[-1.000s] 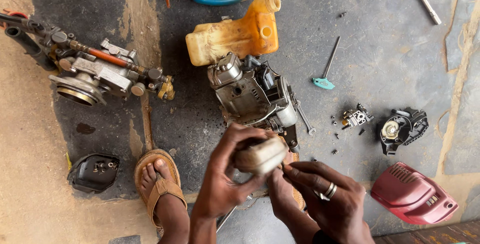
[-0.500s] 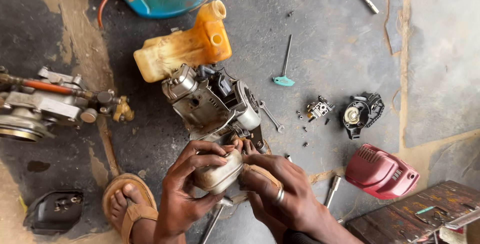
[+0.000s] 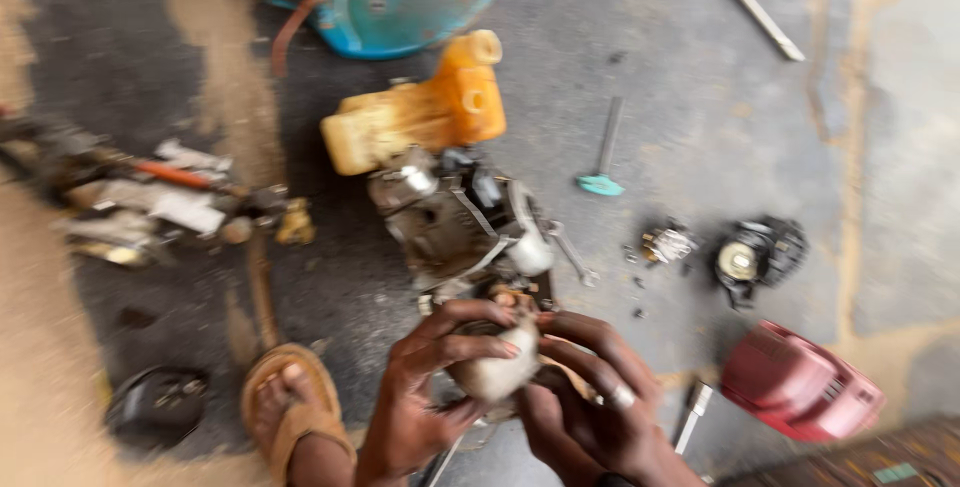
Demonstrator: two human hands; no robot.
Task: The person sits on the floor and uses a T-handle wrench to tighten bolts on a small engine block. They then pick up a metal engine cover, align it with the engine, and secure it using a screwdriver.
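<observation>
Both hands work one small pale grey engine part, held low over the floor, just in front of the engine block. Left hand cups it from the side & below, fingers wrapped round; right hand, ring on one finger, pinches its upper edge w/ fingertips. Frame is blurred, so exact part type can't be told.

Progress, judged: teardown looks well along. Yellow fuel tank is off, lying touching the block; red cover, black round part, small metal bit & teal-handled tool lie apart on the floor. Block itself isn't fully stripped. Sandalled foot rests to the left.
</observation>
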